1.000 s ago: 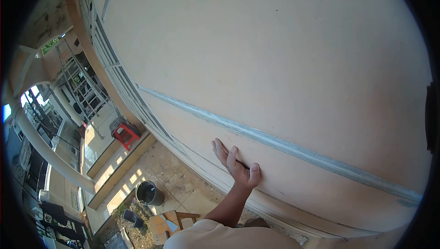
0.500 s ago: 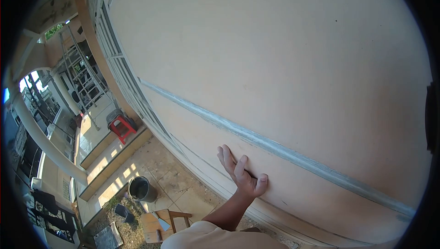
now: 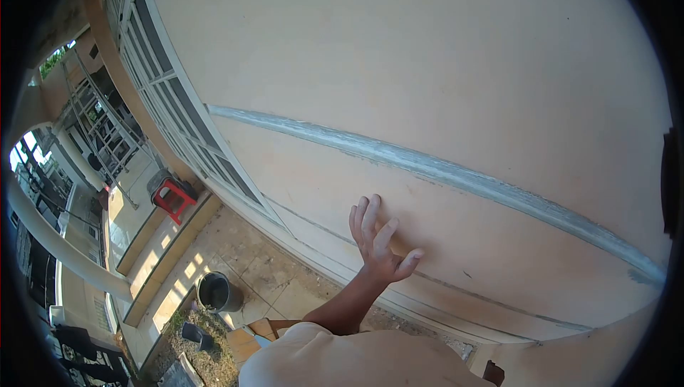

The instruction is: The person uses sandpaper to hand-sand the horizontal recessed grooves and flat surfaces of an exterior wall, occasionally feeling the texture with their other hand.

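Observation:
My left hand [image 3: 380, 244] is up against the pale, peach-coloured wall [image 3: 456, 52], its fingers apart and nothing in it. Whether the fingertips touch the surface cannot be made out. Above the hand, a rough grey-blue strip [image 3: 399, 154] runs across the wall, sloping down to the right. A thin dark line [image 3: 463, 289] crosses the wall lower down. The forearm comes up from the bottom, beside a light-coloured sleeve or shoulder [image 3: 342, 358]. My right hand is out of the picture.
A barred window [image 3: 171, 88] is at the left of the wall. Steps [image 3: 171, 255] hold a red stool [image 3: 174, 199]. Below are a black bucket [image 3: 219, 292], a dark container [image 3: 197, 336] and a partly hidden wooden stool [image 3: 242, 344]. Metal scaffolding [image 3: 107, 127] stands farther off.
The view has shifted, showing more of the window. My left hand appears slightly higher and farther right, its fingers still spread. More of the wooden stool is covered by the shoulder.

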`<state>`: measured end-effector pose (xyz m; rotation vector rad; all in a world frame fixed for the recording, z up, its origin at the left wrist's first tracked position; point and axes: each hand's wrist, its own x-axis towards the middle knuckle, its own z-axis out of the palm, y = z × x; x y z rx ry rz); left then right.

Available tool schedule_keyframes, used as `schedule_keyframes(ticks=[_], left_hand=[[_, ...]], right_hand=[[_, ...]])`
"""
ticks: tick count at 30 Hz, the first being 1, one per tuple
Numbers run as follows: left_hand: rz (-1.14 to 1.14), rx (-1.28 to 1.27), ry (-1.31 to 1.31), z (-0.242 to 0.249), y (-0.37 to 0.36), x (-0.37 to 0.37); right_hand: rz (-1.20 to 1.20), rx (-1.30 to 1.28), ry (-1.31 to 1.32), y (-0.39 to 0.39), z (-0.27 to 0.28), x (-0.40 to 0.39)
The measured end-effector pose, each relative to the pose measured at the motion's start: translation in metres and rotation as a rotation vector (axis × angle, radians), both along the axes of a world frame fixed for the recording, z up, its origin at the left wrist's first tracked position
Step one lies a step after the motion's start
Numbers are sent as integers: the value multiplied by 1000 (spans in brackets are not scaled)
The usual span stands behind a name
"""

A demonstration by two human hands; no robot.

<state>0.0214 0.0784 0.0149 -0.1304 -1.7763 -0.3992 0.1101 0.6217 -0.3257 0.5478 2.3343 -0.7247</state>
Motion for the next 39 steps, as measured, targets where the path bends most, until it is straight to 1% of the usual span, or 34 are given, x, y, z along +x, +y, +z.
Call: schedule_keyframes(ticks=[1,2,3,5,7,8,9,10,11,12,13,15,16,18,19,21,23,25,26,29,31,33,35,39], left_hand=[[-72,-4,30,-5,-13,3],[-26,-29,32,-6,-27,8],[-52,-18,36,-4,-39,12],[89,-6,16,0,-64,16],[85,-29,-34,4,-90,24],[102,-68,-75,5,-102,28],[71,-65,-81,5,-113,30],[88,-76,-112,4,-122,32],[100,-91,-142,4,-131,32],[98,-78,-206,4,-137,35],[57,-86,-209,3,-143,36],[123,-108,-311,2,-152,38],[93,-115,-312,2,-155,37],[251,-174,-563,1,-160,37],[230,-180,-562,-3,-164,35],[291,-270,-634,-15,-173,27],[267,-269,-633,-19,-176,24],[252,-267,-629,-20,-176,22],[254,-265,-643,-20,-177,22],[254,-264,-658,-19,-177,23],[250,-266,-658,-19,-177,23],[259,-269,-646,-20,-178,22],[266,-285,-621,-22,-180,20],[281,-273,-637,-21,-180,22]], right_hand=[[-27,5,1,-10,4,2],[-112,47,355,-29,20,3],[-190,99,709,-49,44,1],[-159,89,830,-81,107,0],[-185,222,1057,-87,132,-15],[-173,253,1240,-98,159,-22],[-159,286,1421,-111,192,-30],[-172,304,1536,-129,230,-37],[-268,275,1500,-126,243,-42],[-233,303,1607,-139,275,-46],[-213,316,1682,-156,309,-48],[-64,490,1835,-180,364,-53],[-16,543,1886,-189,385,-55],[83,640,1975,-205,420,-61],[133,684,2012,-212,433,-66],[135,727,2005,-225,453,-76],[146,770,2004,-234,466,-83],[129,654,1979,-246,469,-91],[58,589,1995,-256,470,-92],[11,608,2042,-273,474,-98],[17,607,2078,-299,480,-102],[157,517,2173,-328,482,-106],[232,513,2204,-352,479,-109],[224,527,2228,-331,476,-112]])
